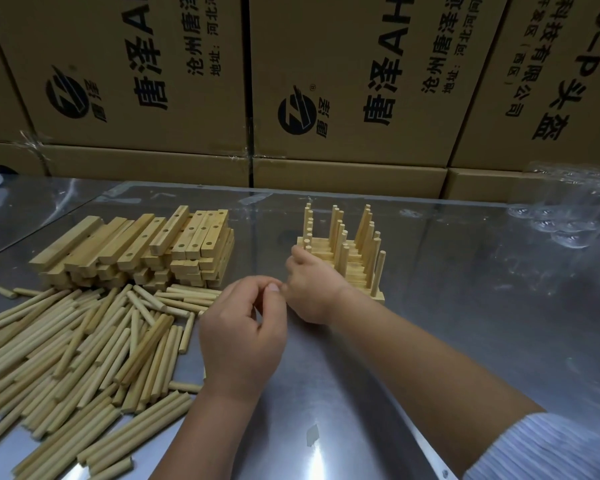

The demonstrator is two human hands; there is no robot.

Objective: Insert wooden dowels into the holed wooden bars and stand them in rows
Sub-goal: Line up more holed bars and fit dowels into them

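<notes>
Several finished bars with upright dowels (pixel 340 251) stand in close rows at the table's middle. My right hand (pixel 312 292) lies against the left end of the nearest bar (pixel 378 299), fingers curled over that end and hiding its left dowel. My left hand (pixel 243 327) hovers just left of it, fingers loosely curled toward the thumb, with nothing visible in it. A stack of holed wooden bars (pixel 146 247) lies to the left. A heap of loose dowels (pixel 84 351) spreads across the near left of the table.
The work surface is a shiny metal table (pixel 465 306). Cardboard boxes (pixel 326 81) form a wall along its far edge. Clear plastic packaging (pixel 568 209) sits at the far right. A bit of tape (pixel 311 434) lies near the front edge.
</notes>
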